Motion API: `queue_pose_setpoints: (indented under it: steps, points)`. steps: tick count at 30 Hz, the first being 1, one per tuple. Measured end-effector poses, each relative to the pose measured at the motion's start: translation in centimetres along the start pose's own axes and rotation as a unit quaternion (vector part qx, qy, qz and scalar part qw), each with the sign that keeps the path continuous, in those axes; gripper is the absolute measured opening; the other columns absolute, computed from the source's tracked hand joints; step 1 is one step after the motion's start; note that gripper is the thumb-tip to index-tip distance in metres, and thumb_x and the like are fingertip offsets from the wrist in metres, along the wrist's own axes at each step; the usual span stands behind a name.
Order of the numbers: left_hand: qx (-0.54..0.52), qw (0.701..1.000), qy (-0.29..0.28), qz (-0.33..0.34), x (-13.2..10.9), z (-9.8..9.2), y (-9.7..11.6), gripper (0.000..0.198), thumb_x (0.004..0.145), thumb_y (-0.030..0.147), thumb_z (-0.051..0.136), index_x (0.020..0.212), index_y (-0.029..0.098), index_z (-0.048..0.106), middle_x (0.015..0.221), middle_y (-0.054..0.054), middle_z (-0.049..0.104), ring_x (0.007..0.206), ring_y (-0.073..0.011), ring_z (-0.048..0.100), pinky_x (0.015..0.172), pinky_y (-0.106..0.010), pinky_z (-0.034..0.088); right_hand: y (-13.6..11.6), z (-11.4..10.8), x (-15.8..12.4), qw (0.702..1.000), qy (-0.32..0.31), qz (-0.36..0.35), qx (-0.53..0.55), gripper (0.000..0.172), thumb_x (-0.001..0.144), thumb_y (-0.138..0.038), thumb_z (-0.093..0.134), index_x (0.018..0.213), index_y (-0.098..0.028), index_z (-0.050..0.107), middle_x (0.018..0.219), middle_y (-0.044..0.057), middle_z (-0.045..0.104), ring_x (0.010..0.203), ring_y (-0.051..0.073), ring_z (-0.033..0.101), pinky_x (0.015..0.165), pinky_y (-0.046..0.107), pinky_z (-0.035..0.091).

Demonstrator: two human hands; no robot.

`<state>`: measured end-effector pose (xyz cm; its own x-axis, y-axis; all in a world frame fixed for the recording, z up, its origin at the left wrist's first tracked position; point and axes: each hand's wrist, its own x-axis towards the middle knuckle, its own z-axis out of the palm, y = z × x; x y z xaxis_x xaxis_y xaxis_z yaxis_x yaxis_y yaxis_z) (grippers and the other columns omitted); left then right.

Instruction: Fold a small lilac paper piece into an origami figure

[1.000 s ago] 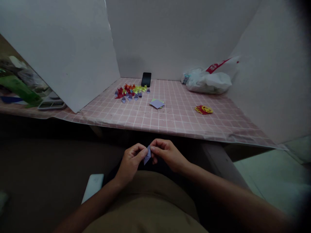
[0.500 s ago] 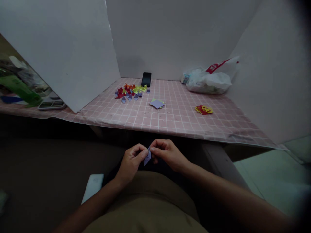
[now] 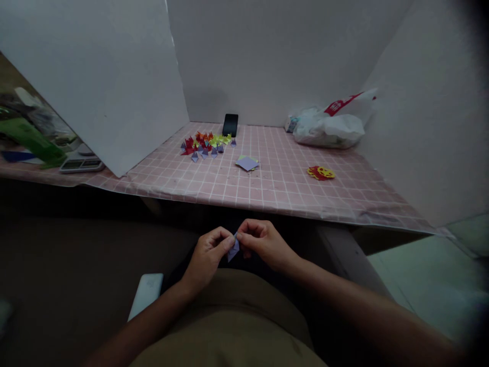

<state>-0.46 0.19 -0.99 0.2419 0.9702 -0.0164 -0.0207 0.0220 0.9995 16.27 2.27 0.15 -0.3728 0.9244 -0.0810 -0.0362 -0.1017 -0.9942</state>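
Above my lap, in front of the table edge, a small folded purple paper (image 3: 233, 250) is pinched between both hands. My left hand (image 3: 210, 252) grips its left side with thumb and finger. On its upper right side the fingertips of my right hand (image 3: 263, 242) are closed; they partly hide the paper. Beyond, on the table, lies a small stack of square paper sheets (image 3: 247, 163), purple on top with yellow-green below. Several folded paper pieces (image 3: 204, 145) in red, orange, yellow and purple are grouped to the left of it.
A black phone (image 3: 230, 125) leans at the back of the pink checked table (image 3: 282, 188). To the right are yellow and red cut-out shapes (image 3: 321, 173) and a white plastic bag (image 3: 328, 130). White panels (image 3: 95, 76) surround the table. A white device (image 3: 145, 293) lies by my left forearm.
Both hands and the folded purple paper have shifted very slightly to the right. The things on the table have stayed in place.
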Motion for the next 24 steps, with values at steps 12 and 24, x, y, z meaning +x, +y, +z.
queue_pose_setpoints:
  steps: [12, 24]
  points:
    - [-0.017, 1.000, -0.008, -0.024, 0.01, -0.03, -0.23, 0.025, 0.086, 0.034, 0.063, 0.069, 0.015, 0.060, 0.062, 0.002, 0.056, 0.060, -0.0109, 0.046, 0.061, -0.025, 0.037, 0.24, -0.10, -0.05, 1.000, -0.006, -0.014, 0.009, 0.031, 0.087, -0.042, 0.059, 0.069, -0.016, 0.059, 0.060, -0.002, 0.058, 0.047, 0.009, 0.053, 0.047, 0.022, 0.041]
    - [-0.010, 0.997, -0.058, -0.048, 0.18, 0.17, 0.01, 0.026, 0.084, 0.036, 0.065, 0.069, 0.015, 0.062, 0.062, 0.002, 0.056, 0.059, -0.0104, 0.046, 0.060, -0.025, 0.036, 0.21, -0.54, -0.04, 0.996, -0.006, -0.035, -0.081, 0.027, 0.085, -0.038, 0.063, 0.069, -0.017, 0.056, 0.055, -0.004, 0.054, 0.046, 0.009, 0.049, 0.045, 0.021, 0.036]
